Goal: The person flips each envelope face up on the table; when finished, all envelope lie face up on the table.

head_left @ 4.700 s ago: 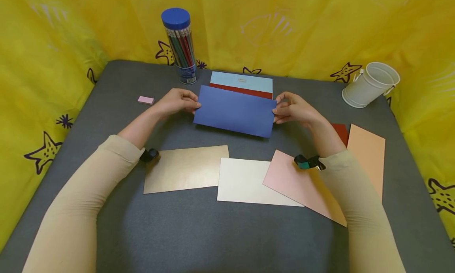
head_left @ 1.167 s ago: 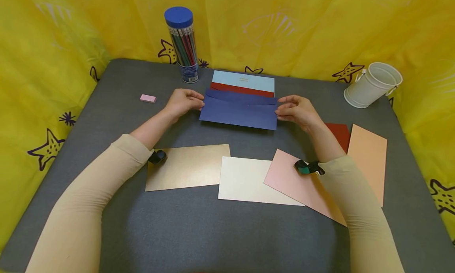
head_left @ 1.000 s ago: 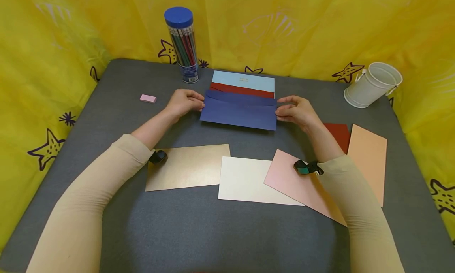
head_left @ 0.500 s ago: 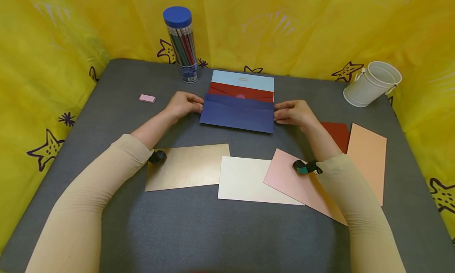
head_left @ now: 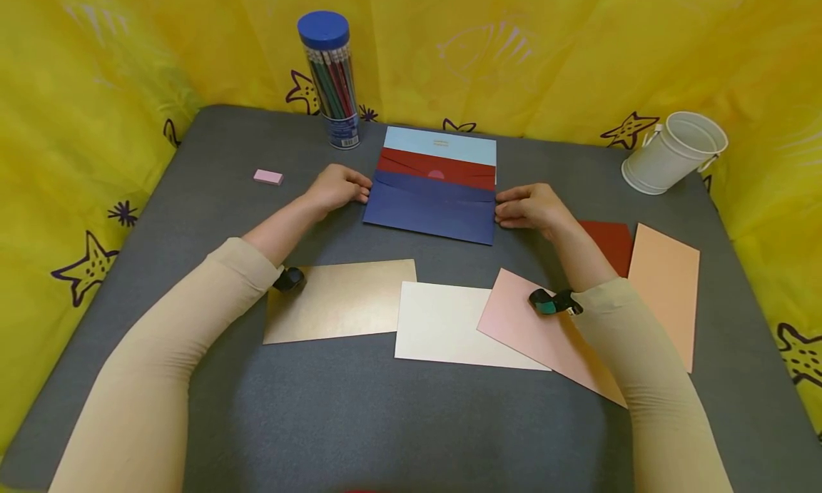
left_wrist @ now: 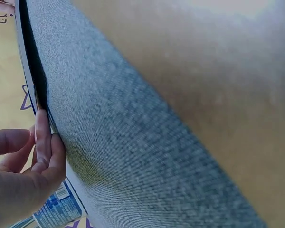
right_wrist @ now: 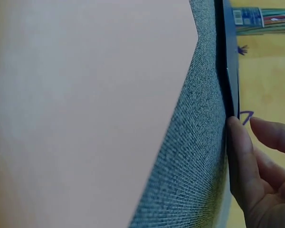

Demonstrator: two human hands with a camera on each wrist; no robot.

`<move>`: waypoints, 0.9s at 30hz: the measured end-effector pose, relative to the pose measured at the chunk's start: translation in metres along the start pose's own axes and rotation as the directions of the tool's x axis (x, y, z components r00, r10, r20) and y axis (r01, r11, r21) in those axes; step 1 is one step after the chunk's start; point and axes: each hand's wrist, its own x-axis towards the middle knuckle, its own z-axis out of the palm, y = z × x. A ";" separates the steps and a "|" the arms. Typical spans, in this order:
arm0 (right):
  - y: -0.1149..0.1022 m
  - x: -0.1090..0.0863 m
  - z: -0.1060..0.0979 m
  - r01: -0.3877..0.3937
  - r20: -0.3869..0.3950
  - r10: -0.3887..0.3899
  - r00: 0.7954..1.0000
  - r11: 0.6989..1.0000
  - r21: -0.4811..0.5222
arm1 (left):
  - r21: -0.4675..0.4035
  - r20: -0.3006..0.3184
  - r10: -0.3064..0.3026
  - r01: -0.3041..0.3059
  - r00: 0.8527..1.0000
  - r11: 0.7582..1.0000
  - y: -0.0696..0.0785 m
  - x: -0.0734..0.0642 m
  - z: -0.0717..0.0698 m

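Note:
A dark blue envelope (head_left: 432, 211), flap side up, overlaps the lower part of a red envelope (head_left: 462, 170) with a round pink seal. Under the red one lies a light blue envelope (head_left: 472, 149) with small gold print. At the blue envelope's left edge is my left hand (head_left: 338, 187), fingertips touching it; in the left wrist view the thumb stands apart from the paper. My right hand (head_left: 529, 206) has its fingertips at the opposite edge, and its thumb (right_wrist: 273, 135) is raised off the envelope in the right wrist view.
Nearer me lie gold (head_left: 347, 300), white (head_left: 443, 325) and pink (head_left: 536, 329) envelopes. Orange (head_left: 668, 286) and dark red (head_left: 610, 243) ones are at the right. A pencil tub (head_left: 330, 83), a pink eraser (head_left: 267, 177) and a white bucket (head_left: 673, 153) stand farther back.
The blue envelope, plain side up at first, now shows its flap. Both hands have lowered it and shifted it slightly towards me, so more of the red envelope and its seal shows.

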 end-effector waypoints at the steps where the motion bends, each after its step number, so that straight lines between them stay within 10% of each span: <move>1: 0.000 0.000 0.000 0.000 0.001 0.000 1.000 1.000 -0.002 | 0.010 -0.005 -0.005 0.005 1.000 1.000 0.001 -0.001 0.000; 27: -0.003 0.001 0.003 -0.002 0.005 0.002 1.000 1.000 -0.018 | 0.111 -0.031 -0.028 0.032 0.999 0.993 0.005 0.000 0.004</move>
